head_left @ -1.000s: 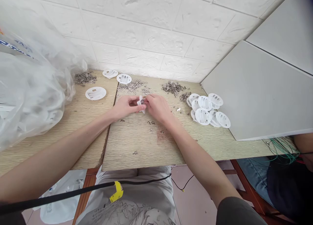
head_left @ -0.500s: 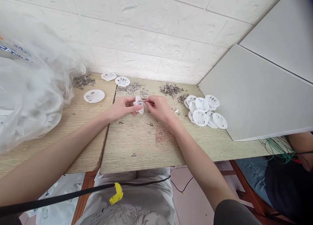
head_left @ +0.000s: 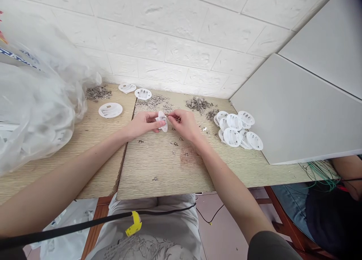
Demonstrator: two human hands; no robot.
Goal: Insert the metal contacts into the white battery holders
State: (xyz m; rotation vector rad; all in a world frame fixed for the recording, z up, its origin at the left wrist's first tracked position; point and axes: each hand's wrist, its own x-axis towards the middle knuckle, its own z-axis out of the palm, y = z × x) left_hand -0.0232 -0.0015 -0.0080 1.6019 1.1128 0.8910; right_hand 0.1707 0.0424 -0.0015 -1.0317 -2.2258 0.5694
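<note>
Likely small assembly workshop: heaped metal parts [head_left: 198, 104], piled white discs [head_left: 232, 137], bulging plastic bag [head_left: 42, 109], green wires [head_left: 322, 173].

Left hand [head_left: 145, 125] holds a white disc [head_left: 162, 116] tilted on edge over the tabletop [head_left: 147, 162]. Right hand [head_left: 183, 125] is at its face; any pinched part is indiscernible. Stacked discs [head_left: 232, 137] lie right, near heaped metal parts [head_left: 198, 103].

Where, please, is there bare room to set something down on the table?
Bare patches: in front of the disc pile, between the right forearm and the panel; and left, between the bag, the lone disc and the left forearm. Crowded: the back, with metal heaps, and the middle, where loose parts lie between the forearms.
</note>
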